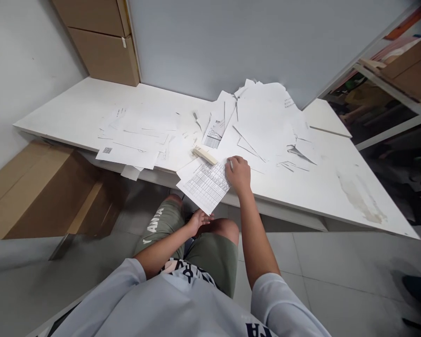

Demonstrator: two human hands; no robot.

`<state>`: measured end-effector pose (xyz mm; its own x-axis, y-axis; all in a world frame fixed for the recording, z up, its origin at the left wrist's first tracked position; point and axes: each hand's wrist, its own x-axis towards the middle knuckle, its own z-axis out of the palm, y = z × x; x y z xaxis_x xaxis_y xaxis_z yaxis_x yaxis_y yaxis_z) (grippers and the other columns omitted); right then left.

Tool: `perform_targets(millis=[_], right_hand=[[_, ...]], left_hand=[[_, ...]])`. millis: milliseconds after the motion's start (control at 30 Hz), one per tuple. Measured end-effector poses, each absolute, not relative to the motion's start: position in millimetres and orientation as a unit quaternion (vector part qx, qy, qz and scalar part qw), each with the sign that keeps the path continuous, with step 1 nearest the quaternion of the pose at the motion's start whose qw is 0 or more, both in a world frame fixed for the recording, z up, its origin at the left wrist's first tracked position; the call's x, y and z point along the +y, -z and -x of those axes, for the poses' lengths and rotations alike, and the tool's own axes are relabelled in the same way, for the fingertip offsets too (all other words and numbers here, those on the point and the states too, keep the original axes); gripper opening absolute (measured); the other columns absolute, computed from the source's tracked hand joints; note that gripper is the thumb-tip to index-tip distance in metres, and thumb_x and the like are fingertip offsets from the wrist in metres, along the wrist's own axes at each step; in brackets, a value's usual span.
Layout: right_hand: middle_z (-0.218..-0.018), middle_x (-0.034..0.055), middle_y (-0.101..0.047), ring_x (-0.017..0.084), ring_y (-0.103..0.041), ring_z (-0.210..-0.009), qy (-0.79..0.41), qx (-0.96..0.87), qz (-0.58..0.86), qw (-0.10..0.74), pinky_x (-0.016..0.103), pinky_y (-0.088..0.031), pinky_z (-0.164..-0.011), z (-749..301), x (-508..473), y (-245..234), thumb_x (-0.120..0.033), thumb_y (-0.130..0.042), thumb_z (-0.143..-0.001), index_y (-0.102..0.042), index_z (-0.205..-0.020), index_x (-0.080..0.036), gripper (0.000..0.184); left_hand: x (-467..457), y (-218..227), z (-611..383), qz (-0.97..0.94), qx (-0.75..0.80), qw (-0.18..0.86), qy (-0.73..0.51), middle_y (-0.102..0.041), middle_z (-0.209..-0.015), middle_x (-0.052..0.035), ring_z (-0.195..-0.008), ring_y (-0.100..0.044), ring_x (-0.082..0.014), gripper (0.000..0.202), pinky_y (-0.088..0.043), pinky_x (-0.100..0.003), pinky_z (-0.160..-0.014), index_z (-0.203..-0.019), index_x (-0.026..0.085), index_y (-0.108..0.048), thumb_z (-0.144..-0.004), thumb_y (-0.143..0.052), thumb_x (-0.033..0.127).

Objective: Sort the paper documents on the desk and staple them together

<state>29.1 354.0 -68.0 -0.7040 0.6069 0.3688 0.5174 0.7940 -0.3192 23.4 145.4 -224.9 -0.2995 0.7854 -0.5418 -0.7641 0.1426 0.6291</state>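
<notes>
Fingers [206, 216] of the left hand [198, 220] are lying loosely open just below the table's [337, 189] near edge, beneath the gridded sheet [206, 186] overhanging it. The right hand [237, 174] is pressing on that sheet's far corner, its fingers curled closed. A beige stapler [204, 155] is sitting just beyond, with loose papers [266, 117] spreading toward the far edge.
</notes>
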Motion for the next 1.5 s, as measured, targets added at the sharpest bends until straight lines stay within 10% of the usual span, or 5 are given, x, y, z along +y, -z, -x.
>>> perform_targets(millis=[433,833,1233,1500], right_hand=[[-0.120,0.0156,-0.058,0.031,-0.052,-0.104,-0.065,-0.907,0.357,0.216,0.043,-0.043,-0.081,-26.4,357.9,73.7,-0.005,-0.038,-0.078,-0.062,-0.114,-0.017,0.045],[-0.116,0.0119,-0.063,0.025,-0.056,-0.113,-0.162,-0.869,0.242,0.400,0.045,-0.046,-0.097,-18.2,342.2,48.8,-0.026,-0.030,-0.098,-0.060,-0.112,-0.022,0.034],[-0.161,0.0071,-0.027,0.028,-0.018,-0.151,-0.228,-0.972,0.051,0.032,0.055,-0.019,-0.122,94.0,349.6,18.1,-0.064,-0.032,-0.097,-0.043,-0.147,-0.023,0.065],[-0.162,0.0061,-0.025,0.027,-0.016,-0.152,-0.269,-0.960,0.072,-0.018,0.052,-0.015,-0.124,90.5,341.4,23.1,-0.062,-0.030,-0.098,-0.041,-0.149,-0.021,0.066]], left_hand=[[150.0,197.8,-17.6,-0.044,0.459,0.479,-0.747,-0.072,-0.099,-0.0112,-0.092,-0.068,-0.0227,0.035,-0.047,-0.033,-0.084,-0.099,0.015,-0.065,-0.084,-0.053,0.045],[154.8,210.4,-4.9,-0.088,0.519,0.482,-0.701,-0.073,-0.089,-0.0091,-0.079,-0.068,-0.0204,0.037,-0.046,-0.032,-0.076,-0.090,0.017,-0.063,-0.085,-0.051,0.051],[164.1,234.6,-16.1,-0.075,0.530,0.547,-0.643,-0.069,-0.075,-0.0037,-0.071,-0.062,-0.0164,0.032,-0.043,-0.028,-0.072,-0.089,0.017,-0.067,-0.086,-0.053,0.046],[174.1,244.8,-21.0,-0.062,0.515,0.589,-0.620,-0.070,-0.079,-0.0052,-0.071,-0.063,-0.0169,0.034,-0.043,-0.030,-0.073,-0.091,0.016,-0.067,-0.087,-0.050,0.045]])
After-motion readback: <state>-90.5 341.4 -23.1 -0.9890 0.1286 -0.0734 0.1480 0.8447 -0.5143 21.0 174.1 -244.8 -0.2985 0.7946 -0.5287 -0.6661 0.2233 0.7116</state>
